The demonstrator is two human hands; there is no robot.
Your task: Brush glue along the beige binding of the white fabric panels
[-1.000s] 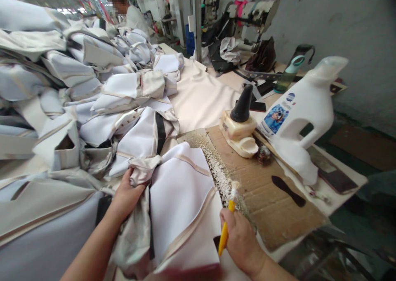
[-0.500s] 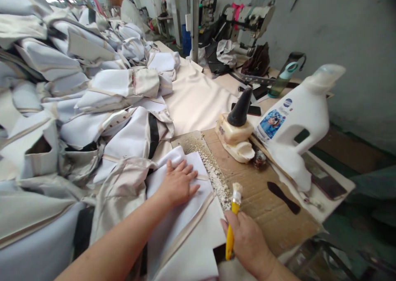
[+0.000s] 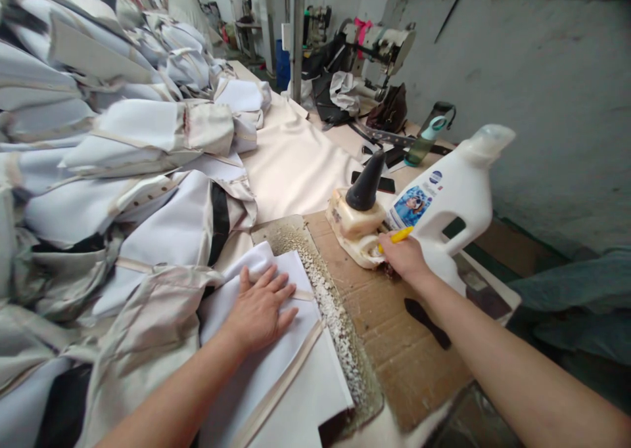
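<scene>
While the left hand (image 3: 257, 311) rests flat, fingers open, on the white fabric panel (image 3: 276, 362) along the cardboard sheet's (image 3: 394, 343) left edge, the right hand (image 3: 404, 257) grips a yellow brush handle (image 3: 397, 235) beside the white detergent jug (image 3: 453, 192).

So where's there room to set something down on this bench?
The cardboard between the white crumbs and black strip has room. Cream fabric beyond it looks open too. Crowded: the fabric pile and around the white plastic jug.
</scene>
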